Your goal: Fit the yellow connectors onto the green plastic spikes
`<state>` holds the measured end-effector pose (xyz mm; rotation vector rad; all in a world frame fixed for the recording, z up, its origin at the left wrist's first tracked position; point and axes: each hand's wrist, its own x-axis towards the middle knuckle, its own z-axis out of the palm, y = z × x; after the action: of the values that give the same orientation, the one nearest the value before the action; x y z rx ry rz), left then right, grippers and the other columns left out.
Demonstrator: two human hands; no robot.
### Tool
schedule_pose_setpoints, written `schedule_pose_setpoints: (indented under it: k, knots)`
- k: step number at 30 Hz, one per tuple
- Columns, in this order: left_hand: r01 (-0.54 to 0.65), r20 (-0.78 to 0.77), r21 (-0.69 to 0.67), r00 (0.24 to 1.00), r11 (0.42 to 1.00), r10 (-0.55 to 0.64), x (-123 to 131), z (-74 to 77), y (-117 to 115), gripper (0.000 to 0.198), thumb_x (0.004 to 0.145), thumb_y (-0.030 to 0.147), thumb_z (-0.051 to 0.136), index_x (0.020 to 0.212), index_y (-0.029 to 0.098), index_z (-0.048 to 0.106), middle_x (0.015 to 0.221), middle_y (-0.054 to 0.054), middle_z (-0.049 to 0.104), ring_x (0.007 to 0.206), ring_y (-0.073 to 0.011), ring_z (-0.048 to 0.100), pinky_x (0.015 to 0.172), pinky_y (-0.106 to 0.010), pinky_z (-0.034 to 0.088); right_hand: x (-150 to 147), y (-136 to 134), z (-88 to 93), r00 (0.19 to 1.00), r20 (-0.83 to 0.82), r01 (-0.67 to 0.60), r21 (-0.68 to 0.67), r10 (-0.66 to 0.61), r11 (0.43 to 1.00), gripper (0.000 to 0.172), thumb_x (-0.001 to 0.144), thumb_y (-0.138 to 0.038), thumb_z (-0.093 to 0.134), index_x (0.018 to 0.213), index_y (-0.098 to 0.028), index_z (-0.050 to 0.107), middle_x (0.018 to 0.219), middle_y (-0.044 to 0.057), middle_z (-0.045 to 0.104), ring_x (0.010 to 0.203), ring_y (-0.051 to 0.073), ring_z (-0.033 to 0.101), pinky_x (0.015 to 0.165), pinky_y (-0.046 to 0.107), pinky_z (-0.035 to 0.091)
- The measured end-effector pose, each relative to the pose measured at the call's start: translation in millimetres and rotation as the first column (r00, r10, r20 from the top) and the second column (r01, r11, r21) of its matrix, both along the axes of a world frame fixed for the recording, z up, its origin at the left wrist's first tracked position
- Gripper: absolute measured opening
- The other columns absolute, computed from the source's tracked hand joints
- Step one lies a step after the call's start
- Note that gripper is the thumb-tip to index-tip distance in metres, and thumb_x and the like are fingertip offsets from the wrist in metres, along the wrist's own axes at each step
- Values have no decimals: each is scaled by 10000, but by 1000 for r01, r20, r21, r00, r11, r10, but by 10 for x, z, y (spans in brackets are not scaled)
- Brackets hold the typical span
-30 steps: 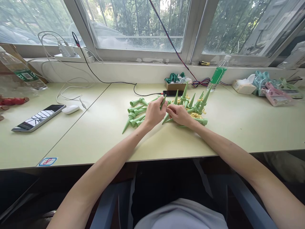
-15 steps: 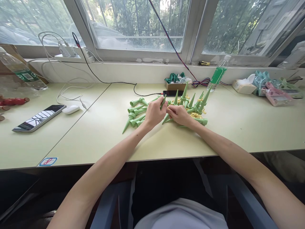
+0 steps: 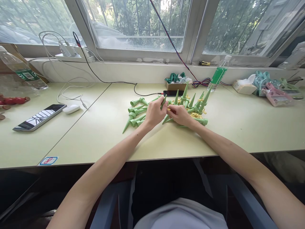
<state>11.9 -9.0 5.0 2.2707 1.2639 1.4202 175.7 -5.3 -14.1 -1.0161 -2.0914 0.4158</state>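
Observation:
My left hand (image 3: 154, 112) is closed around a green plastic plant watering spike (image 3: 164, 101), whose pointed tip shows above the fingers. Close against it, my right hand (image 3: 179, 114) pinches a small yellow plastic piece (image 3: 168, 109) at the spike's near end; the exact contact is hidden by the fingers. Left of my hands lie several green spikes (image 3: 135, 122) on the table. To the right, more spikes (image 3: 184, 95) stand or lean among small yellow pieces (image 3: 197, 115).
Behind the pile sit a dark phone (image 3: 175, 93) on a cable and a cardboard box (image 3: 175, 86) of green material. A water bottle (image 3: 218, 76), a tissue pack (image 3: 244, 86) and clips (image 3: 276, 93) are at the right. Another phone (image 3: 40, 117) and a white mouse (image 3: 71, 109) lie left.
My right fingers have shifted slightly at the spike, and a bit of yellow now shows between them. My left hand keeps its hold in the same place.

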Motion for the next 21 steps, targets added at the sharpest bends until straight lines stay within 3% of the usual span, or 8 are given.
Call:
schedule_pose_setpoints:
  k: [11,21]
  knots:
    - [5,4,-3,1000,1000,-5,-5,9,-3,331,958,322,489,704,223,301,567,35,393,483,-110,289,536,-271,264,1,8,7,999,-1,-35,-22,35,999,441,973,-421,432,595,-194,446,532,-23,477,523,104,405,571,269,310]
    - [12,6,-9,1000,1000,-12,-7,2,2,330,960,325,495,709,222,305,579,30,419,490,-114,309,538,-274,275,-2,3,6,1000,24,-7,1,7,1000,374,955,-407,485,648,-194,475,553,-34,457,535,105,350,572,267,294]
